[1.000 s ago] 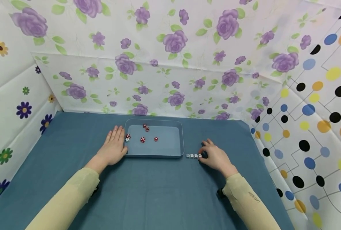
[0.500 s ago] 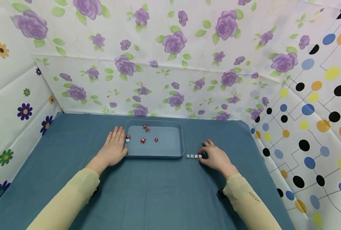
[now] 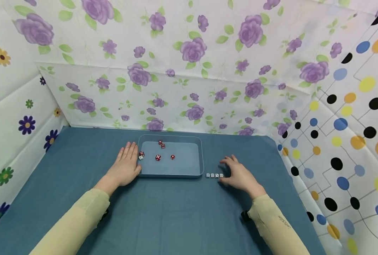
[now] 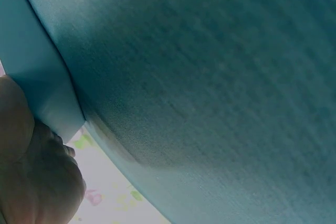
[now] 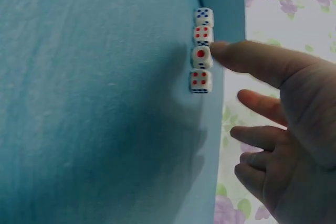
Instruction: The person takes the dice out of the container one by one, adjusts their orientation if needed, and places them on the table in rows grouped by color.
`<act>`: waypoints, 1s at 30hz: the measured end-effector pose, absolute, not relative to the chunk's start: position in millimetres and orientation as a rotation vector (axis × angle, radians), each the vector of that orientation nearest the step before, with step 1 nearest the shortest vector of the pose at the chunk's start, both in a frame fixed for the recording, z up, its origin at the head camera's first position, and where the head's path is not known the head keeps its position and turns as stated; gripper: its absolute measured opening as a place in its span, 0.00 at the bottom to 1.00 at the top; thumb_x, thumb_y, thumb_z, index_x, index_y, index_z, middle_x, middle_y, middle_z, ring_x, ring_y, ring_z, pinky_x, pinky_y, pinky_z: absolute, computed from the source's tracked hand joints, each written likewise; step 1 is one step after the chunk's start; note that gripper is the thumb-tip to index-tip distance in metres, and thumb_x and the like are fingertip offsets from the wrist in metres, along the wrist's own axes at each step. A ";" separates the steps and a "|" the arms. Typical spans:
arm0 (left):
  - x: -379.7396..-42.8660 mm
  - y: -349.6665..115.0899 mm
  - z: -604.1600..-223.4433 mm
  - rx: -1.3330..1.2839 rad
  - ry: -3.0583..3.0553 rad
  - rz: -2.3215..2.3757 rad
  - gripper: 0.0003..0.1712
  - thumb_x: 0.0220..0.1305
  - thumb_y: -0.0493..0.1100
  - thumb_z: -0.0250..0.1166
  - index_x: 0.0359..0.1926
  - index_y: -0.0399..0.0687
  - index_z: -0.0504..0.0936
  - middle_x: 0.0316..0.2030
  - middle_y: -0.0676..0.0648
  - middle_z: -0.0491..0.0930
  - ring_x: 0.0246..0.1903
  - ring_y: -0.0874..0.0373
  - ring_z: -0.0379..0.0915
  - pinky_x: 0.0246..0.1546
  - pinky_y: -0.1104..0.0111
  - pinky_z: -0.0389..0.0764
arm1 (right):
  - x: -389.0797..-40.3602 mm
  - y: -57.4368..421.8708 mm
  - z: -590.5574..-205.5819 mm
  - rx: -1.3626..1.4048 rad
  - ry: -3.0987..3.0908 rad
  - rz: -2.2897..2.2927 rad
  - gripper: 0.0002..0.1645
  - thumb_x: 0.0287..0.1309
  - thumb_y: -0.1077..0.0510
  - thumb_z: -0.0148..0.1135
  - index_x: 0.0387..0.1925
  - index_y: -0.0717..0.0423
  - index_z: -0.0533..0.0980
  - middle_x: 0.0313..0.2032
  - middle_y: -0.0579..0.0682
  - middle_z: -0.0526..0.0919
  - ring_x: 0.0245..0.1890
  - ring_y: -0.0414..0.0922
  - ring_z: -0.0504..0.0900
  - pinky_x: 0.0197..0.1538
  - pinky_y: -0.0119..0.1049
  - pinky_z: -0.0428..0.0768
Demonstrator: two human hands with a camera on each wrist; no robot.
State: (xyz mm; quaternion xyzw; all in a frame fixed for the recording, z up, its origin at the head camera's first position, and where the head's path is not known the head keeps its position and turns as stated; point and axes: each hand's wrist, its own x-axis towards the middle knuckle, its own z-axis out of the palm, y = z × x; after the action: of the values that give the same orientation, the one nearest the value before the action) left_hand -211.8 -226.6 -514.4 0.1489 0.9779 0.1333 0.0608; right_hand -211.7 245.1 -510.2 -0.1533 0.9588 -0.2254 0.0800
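My left hand (image 3: 122,168) lies with straight fingers along the left side of a blue-grey tray (image 3: 185,167). In the left wrist view, part of that hand (image 4: 39,166) touches the tray's outer wall (image 4: 42,77). Several red dice (image 3: 158,157) and a white die (image 3: 141,158) are in the tray; the white one lies by the left wall. Right of the tray, several white dice (image 3: 217,175) form a straight row on the cloth. My right hand (image 3: 240,176) is at the row's right end, thumb and fingers spread, holding nothing. Red and blue pips show on the dice (image 5: 201,57) in the right wrist view.
A blue-grey cloth (image 3: 176,216) covers the table. Behind it hangs a sheet with purple roses (image 3: 193,49). A dotted sheet (image 3: 342,156) stands on the right and a flowered one (image 3: 13,141) on the left.
My right thumb and index finger have parted at the row's right end, uncovering the end die. The left hand and the tray stay in place.
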 end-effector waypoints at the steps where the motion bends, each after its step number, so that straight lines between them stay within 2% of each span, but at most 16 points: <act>1: -210.4 -226.6 -515.9 0.451 2.958 0.409 0.45 0.83 0.47 0.50 0.83 0.24 0.40 0.83 0.27 0.34 0.83 0.33 0.22 0.81 0.42 0.30 | -211.0 244.3 -510.3 -0.458 2.865 -0.708 0.45 0.62 0.49 0.80 0.76 0.53 0.71 0.82 0.62 0.59 0.83 0.64 0.47 0.70 0.70 0.70; 10: -207.1 -227.2 -514.7 0.433 2.951 0.407 0.45 0.82 0.46 0.50 0.83 0.24 0.39 0.84 0.27 0.33 0.83 0.32 0.22 0.81 0.42 0.30 | -212.6 231.8 -504.2 -0.512 2.896 -0.885 0.47 0.68 0.47 0.75 0.81 0.52 0.64 0.82 0.61 0.58 0.84 0.61 0.49 0.69 0.68 0.72; 13: -206.3 -226.7 -513.9 0.440 2.955 0.412 0.45 0.82 0.45 0.50 0.83 0.24 0.40 0.84 0.27 0.34 0.83 0.32 0.23 0.81 0.42 0.30 | -212.6 224.5 -503.3 -0.549 2.914 -0.930 0.45 0.71 0.47 0.72 0.81 0.53 0.64 0.82 0.59 0.60 0.83 0.60 0.50 0.66 0.65 0.75; 14: -206.4 -226.3 -513.8 0.443 2.958 0.413 0.45 0.82 0.45 0.50 0.83 0.24 0.40 0.84 0.27 0.34 0.83 0.32 0.23 0.81 0.42 0.31 | -212.9 220.9 -503.0 -0.567 2.919 -0.950 0.44 0.72 0.47 0.71 0.81 0.53 0.64 0.82 0.58 0.61 0.82 0.61 0.55 0.63 0.63 0.77; 15: -206.3 -226.0 -513.5 0.442 2.960 0.409 0.45 0.82 0.45 0.50 0.83 0.24 0.40 0.84 0.27 0.34 0.83 0.32 0.24 0.81 0.42 0.31 | -213.1 216.7 -502.7 -0.588 2.921 -0.971 0.43 0.73 0.48 0.70 0.81 0.53 0.65 0.82 0.58 0.61 0.82 0.61 0.55 0.60 0.61 0.79; 18: -206.7 -225.3 -513.5 0.440 2.961 0.398 0.45 0.81 0.45 0.50 0.83 0.24 0.40 0.84 0.28 0.34 0.83 0.32 0.24 0.81 0.42 0.31 | -214.6 200.8 -502.7 -0.651 2.922 -1.038 0.40 0.74 0.49 0.69 0.80 0.52 0.67 0.81 0.56 0.62 0.83 0.58 0.54 0.60 0.60 0.78; 20: -206.7 -224.6 -513.1 0.439 2.963 0.394 0.45 0.81 0.45 0.50 0.83 0.24 0.40 0.84 0.27 0.34 0.83 0.32 0.24 0.81 0.42 0.31 | -215.8 188.0 -502.4 -0.686 2.919 -1.073 0.38 0.74 0.49 0.68 0.79 0.50 0.68 0.81 0.55 0.63 0.83 0.55 0.53 0.65 0.62 0.77; 21: -206.8 -224.5 -513.1 0.438 2.961 0.393 0.45 0.81 0.45 0.50 0.83 0.24 0.40 0.84 0.27 0.34 0.83 0.32 0.24 0.81 0.42 0.31 | -216.6 181.4 -502.6 -0.707 2.918 -1.085 0.37 0.74 0.49 0.68 0.79 0.50 0.69 0.81 0.55 0.64 0.84 0.54 0.49 0.69 0.63 0.74; 22: -207.1 -224.4 -513.5 0.438 2.961 0.394 0.45 0.81 0.45 0.50 0.83 0.24 0.40 0.84 0.27 0.34 0.83 0.32 0.24 0.81 0.42 0.31 | -217.5 174.7 -502.8 -0.722 2.917 -1.095 0.36 0.75 0.49 0.68 0.78 0.50 0.70 0.81 0.55 0.64 0.85 0.53 0.48 0.72 0.64 0.71; 30: -210.2 -224.7 -517.5 0.439 2.955 0.409 0.46 0.81 0.45 0.50 0.83 0.24 0.39 0.84 0.28 0.32 0.83 0.33 0.22 0.81 0.42 0.29 | -222.6 123.5 -504.0 -0.777 2.884 -1.056 0.33 0.75 0.50 0.67 0.76 0.48 0.73 0.80 0.59 0.64 0.84 0.54 0.49 0.77 0.60 0.66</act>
State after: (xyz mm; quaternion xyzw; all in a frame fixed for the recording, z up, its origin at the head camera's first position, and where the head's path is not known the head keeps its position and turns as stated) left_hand -210.2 -224.7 -517.5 0.1453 0.9780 0.1353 0.0633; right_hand -222.6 123.5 -504.0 -0.2452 0.9103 -0.3334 -0.0132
